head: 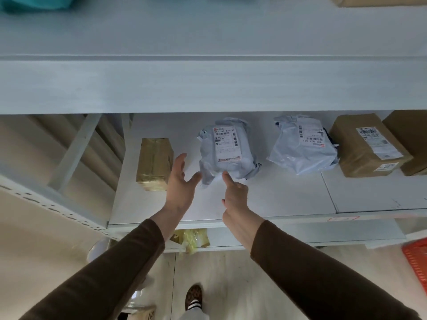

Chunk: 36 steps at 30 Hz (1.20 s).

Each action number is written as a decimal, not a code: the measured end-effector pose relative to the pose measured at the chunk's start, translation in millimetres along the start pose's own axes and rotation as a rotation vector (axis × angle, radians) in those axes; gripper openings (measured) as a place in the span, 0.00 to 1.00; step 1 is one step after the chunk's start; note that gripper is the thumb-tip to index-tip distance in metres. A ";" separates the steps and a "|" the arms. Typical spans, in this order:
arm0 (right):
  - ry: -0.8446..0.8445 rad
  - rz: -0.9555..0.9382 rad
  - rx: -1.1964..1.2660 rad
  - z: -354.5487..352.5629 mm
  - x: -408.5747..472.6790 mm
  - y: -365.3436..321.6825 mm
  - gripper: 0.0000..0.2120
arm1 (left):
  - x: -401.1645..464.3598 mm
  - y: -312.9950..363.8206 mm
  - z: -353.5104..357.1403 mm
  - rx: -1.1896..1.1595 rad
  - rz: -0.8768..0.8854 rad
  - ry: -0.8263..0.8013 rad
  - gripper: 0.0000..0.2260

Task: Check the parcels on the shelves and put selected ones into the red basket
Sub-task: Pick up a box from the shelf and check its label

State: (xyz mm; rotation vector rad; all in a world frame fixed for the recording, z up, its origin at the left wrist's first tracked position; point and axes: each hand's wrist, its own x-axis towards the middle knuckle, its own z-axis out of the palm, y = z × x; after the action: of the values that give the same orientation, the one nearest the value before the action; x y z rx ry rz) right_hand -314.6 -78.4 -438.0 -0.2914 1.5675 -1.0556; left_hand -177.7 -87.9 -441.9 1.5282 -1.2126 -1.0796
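A pale grey metal shelving unit fills the view, its middle shelf (pixel 265 195) carrying a row of parcels above a light floor. At the left of the row stands a small box wrapped in yellowish tape (pixel 155 163). Beside it lies a grey poly-bag parcel (pixel 227 151) with a white shipping label facing up. Further right lies a second grey poly-bag parcel (pixel 302 148), its label turned the other way, and next to that a brown cardboard box (pixel 367 144) with a label on top. The left hand (pixel 181 181) reaches onto the shelf with fingers spread and straight, holding nothing, its thumb touching or just short of the near left corner of the first grey parcel. The right hand (pixel 234 192) points its index finger at that parcel's near edge, the other fingers curled in; it grips nothing. Both arms wear dark brown sleeves. A corner of the red basket (pixel 416 262) shows at the right edge, below shelf level.
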 end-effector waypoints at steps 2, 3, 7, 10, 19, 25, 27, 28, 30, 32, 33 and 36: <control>-0.118 -0.069 -0.058 20.0 -12.4 4.1 0.14 | -3.9 4.4 -20.1 0.010 0.104 0.057 0.26; -0.171 -0.091 -0.066 30.4 -18.2 2.4 0.11 | -3.1 6.4 -31.3 0.039 0.130 0.107 0.24; -0.382 -0.076 -0.127 69.9 -26.4 -5.6 0.08 | 15.7 2.2 -80.5 0.118 0.122 0.262 0.23; -0.480 -0.030 -0.210 91.2 -27.0 -2.8 0.17 | 37.4 -13.6 -105.7 0.123 -0.112 0.273 0.27; -0.587 0.022 -0.403 118.0 -26.1 12.2 0.28 | 40.2 -33.4 -106.2 -0.199 -0.436 -0.009 0.21; -0.633 -0.175 -0.343 81.3 -32.4 8.3 0.28 | 4.8 -2.9 -90.5 -0.295 -0.269 0.044 0.20; -0.598 -0.275 -0.301 63.8 -39.1 1.7 0.27 | -9.5 10.9 -81.2 -0.366 -0.200 0.056 0.20; -0.572 -0.328 -0.288 54.2 -43.0 -3.3 0.26 | -16.9 18.4 -75.0 -0.403 -0.165 0.055 0.19; -0.536 -0.431 -0.244 31.1 -51.8 -14.7 0.25 | -32.9 34.3 -58.8 -0.462 -0.106 0.035 0.18; -0.516 -0.496 -0.165 6.4 -61.0 -26.5 0.22 | -49.7 46.7 -40.8 -0.500 -0.067 0.008 0.16; -0.503 -0.514 -0.125 -4.7 -64.4 -31.7 0.21 | -57.4 51.6 -32.1 -0.511 -0.049 -0.006 0.14; -0.450 -0.498 -0.061 -34.6 -74.3 -42.7 0.18 | -77.0 66.9 -9.7 -0.533 -0.042 -0.074 0.10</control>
State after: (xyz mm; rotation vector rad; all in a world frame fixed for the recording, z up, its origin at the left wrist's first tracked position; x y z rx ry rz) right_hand -337.7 -35.5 -359.5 -0.9309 1.1412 -1.2136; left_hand -194.1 -20.1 -366.9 1.1114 -0.8468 -1.3657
